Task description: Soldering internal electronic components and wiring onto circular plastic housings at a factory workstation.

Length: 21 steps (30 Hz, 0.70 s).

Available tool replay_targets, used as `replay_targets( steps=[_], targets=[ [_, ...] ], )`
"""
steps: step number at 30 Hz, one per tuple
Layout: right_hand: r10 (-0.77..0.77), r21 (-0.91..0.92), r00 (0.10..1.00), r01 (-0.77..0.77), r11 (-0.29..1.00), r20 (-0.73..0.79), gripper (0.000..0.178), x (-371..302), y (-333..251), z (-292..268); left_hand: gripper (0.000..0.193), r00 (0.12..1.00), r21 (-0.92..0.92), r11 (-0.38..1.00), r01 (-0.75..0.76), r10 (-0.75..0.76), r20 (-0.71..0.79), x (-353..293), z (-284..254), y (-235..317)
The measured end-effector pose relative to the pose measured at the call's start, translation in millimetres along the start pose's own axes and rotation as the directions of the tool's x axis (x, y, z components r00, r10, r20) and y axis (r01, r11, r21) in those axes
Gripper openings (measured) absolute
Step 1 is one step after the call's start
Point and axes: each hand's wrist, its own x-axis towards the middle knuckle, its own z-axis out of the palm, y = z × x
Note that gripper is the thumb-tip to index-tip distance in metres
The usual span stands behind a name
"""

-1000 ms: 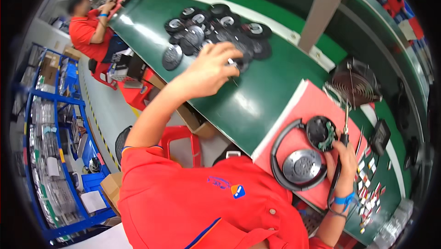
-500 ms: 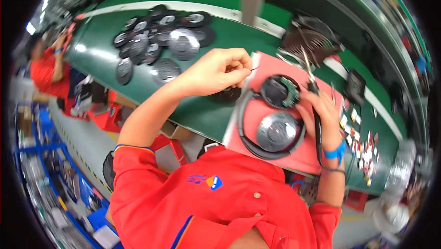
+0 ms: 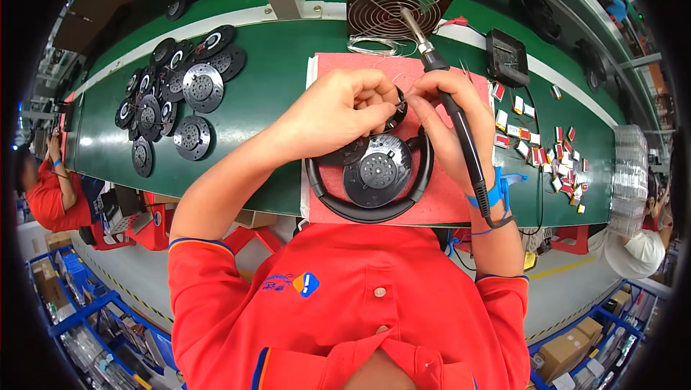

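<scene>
A headphone headband (image 3: 360, 211) lies curved on the pink mat (image 3: 450, 206), around a dark round speaker plate (image 3: 378, 170) with small holes. Over its far part, my left hand (image 3: 349, 105) is closed in a pinch, apparently on a thin dark wire. Close by, the thumb and forefinger of my right hand (image 3: 450, 113) come together by the left fingertips. A black-handled soldering iron (image 3: 466, 138) rests in my right hand, its metal tip pointing away toward the fan. Both hands largely hide the other round ear cup beneath them.
A fan with a wire grille (image 3: 392, 12) stands behind the mat, a coil of solder wire (image 3: 374, 46) before it. Many dark speaker plates (image 3: 204, 87) lie left. Small battery packs (image 3: 568, 167) are scattered right, near a black tray (image 3: 507, 59). Co-workers sit at both sides.
My hands have come together over the mat; before, they were apart with the left pinching a thin wire. The view has turned, and the iron stays in my right hand.
</scene>
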Motion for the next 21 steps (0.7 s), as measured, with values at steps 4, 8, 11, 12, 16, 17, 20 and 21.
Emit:
replay_targets(
  steps=[4,8,11,12,16,17,20,21],
  targets=[
    [-0.01,0.02,0.999,0.011,1.0,-0.036,0.022,0,3,4,0.012,0.998,-0.007,0.998,-0.056,0.056,-0.04,4,3,-3],
    [-0.041,0.045,0.997,0.043,0.998,-0.064,0.026,1,7,6,0.012,0.984,-0.075,0.986,-0.146,0.137,-0.112,9,7,-10],
    [-0.002,0.101,0.999,0.007,0.995,-0.047,0.027,-1,9,8,0.013,0.98,-0.123,0.983,-0.138,0.118,-0.16,9,7,-9],
    [-0.001,0.101,0.999,0.006,0.995,-0.046,0.027,-2,10,9,0.013,0.98,-0.124,0.983,-0.138,0.117,-0.161,10,7,-11],
    [0.049,0.079,0.999,-0.047,0.996,-0.023,0.028,-4,10,12,0.013,0.966,-0.117,0.979,-0.169,0.141,-0.215,11,8,-18],
    [0.052,0.079,0.998,-0.05,0.996,-0.019,0.029,-5,12,12,0.013,0.962,-0.119,0.977,-0.175,0.144,-0.23,11,8,-19],
    [0.056,0.111,0.998,-0.053,0.992,-0.023,0.03,-5,14,11,0.013,0.957,-0.141,0.97,-0.198,0.16,-0.241,12,8,-20],
    [0.057,0.143,0.998,-0.052,0.988,-0.032,0.03,-4,14,11,0.013,0.957,-0.142,0.97,-0.196,0.159,-0.241,12,8,-21]
  ],
)
